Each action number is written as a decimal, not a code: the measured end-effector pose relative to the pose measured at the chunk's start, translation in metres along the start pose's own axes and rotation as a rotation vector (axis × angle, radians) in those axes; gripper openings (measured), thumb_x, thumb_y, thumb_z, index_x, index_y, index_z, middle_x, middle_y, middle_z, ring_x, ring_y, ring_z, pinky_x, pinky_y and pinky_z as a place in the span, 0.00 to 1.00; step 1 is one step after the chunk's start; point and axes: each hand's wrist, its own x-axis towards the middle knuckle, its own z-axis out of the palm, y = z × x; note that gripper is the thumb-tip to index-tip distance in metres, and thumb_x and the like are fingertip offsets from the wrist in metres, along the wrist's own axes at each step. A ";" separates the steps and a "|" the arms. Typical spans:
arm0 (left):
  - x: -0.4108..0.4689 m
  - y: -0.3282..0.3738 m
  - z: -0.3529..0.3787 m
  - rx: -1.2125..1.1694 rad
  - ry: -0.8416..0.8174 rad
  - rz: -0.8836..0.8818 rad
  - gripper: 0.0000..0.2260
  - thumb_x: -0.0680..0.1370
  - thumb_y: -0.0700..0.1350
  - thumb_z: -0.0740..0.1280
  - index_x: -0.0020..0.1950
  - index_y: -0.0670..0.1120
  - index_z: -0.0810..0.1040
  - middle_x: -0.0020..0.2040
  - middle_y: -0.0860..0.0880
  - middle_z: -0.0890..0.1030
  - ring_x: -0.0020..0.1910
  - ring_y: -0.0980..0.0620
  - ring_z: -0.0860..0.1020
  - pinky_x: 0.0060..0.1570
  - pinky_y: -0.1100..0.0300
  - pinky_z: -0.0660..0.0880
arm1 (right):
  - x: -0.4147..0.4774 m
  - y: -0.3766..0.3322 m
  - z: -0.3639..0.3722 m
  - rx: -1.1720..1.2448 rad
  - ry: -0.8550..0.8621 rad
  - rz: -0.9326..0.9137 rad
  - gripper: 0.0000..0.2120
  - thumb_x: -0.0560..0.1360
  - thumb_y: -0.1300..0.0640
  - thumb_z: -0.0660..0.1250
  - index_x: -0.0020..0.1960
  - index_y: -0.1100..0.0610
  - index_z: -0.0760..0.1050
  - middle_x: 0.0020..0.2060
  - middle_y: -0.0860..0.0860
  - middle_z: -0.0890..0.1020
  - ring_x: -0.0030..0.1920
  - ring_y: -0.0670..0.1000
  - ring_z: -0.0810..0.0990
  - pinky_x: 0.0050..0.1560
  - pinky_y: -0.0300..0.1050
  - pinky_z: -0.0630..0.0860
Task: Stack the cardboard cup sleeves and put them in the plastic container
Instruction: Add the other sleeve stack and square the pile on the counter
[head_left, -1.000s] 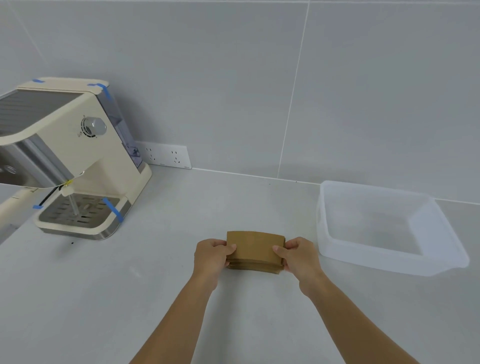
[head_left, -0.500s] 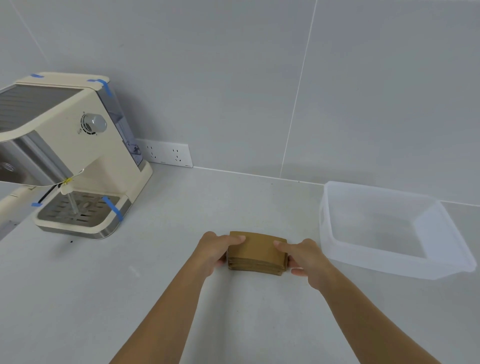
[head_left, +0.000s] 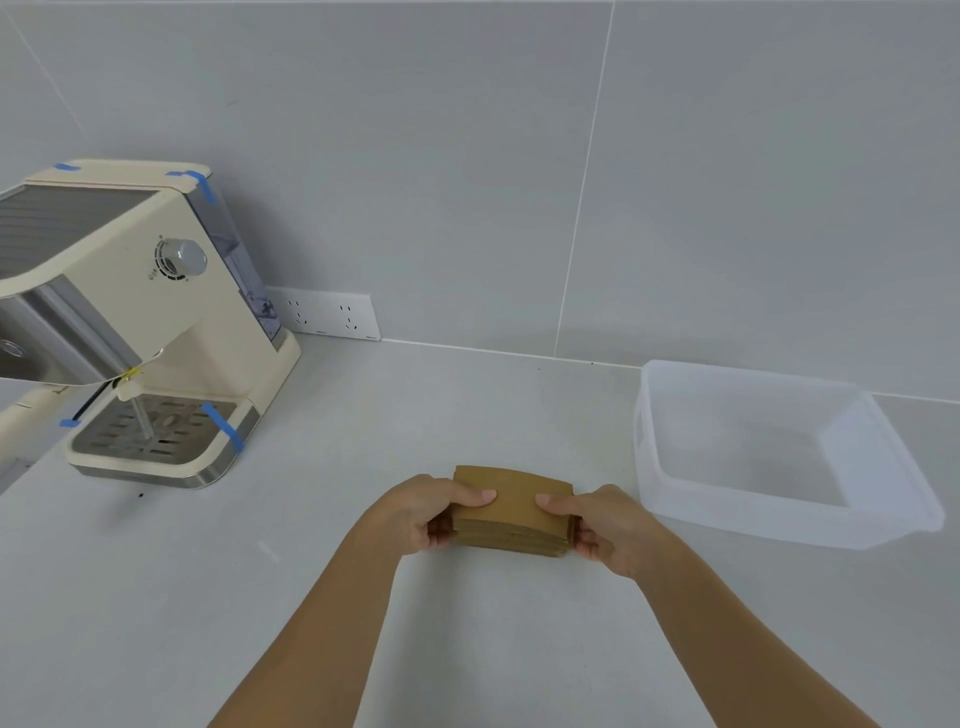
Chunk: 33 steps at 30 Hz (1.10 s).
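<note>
Big pale tabletop (head_left: 467, 649), pretty bare. Cream espresso machine (head_left: 135, 322) parked far left by the wall. Clear plastic container (head_left: 675, 499) off to the right, nothing in it. Stack of brown cardboard cup sleeves (head_left: 514, 512) front and center, just left of that container. Left hand (head_left: 423, 514) and right hand (head_left: 615, 527) pinching the ends, grip closed tight, thumbs on top.

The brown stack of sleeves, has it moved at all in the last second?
No. The stack of sleeves stays left of the plastic container, on the counter.
</note>
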 end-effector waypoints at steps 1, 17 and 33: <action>-0.002 -0.001 -0.002 -0.009 -0.030 0.036 0.14 0.67 0.39 0.76 0.49 0.40 0.79 0.47 0.45 0.81 0.46 0.49 0.79 0.45 0.59 0.77 | -0.002 0.001 -0.001 0.014 -0.036 -0.025 0.21 0.67 0.61 0.75 0.57 0.66 0.75 0.53 0.57 0.81 0.48 0.52 0.80 0.38 0.40 0.75; 0.014 -0.073 0.000 0.274 0.120 0.692 0.27 0.68 0.36 0.74 0.57 0.56 0.65 0.58 0.50 0.70 0.57 0.54 0.73 0.51 0.70 0.71 | 0.001 0.049 0.009 -0.223 0.084 -0.518 0.22 0.65 0.67 0.74 0.55 0.55 0.72 0.52 0.51 0.77 0.50 0.50 0.76 0.45 0.35 0.72; 0.000 -0.034 0.055 -0.228 0.632 0.466 0.15 0.81 0.49 0.54 0.37 0.44 0.68 0.35 0.49 0.71 0.36 0.51 0.69 0.37 0.58 0.65 | -0.004 0.011 0.061 0.259 0.345 -0.234 0.09 0.77 0.54 0.61 0.44 0.60 0.72 0.37 0.50 0.73 0.36 0.47 0.68 0.36 0.40 0.65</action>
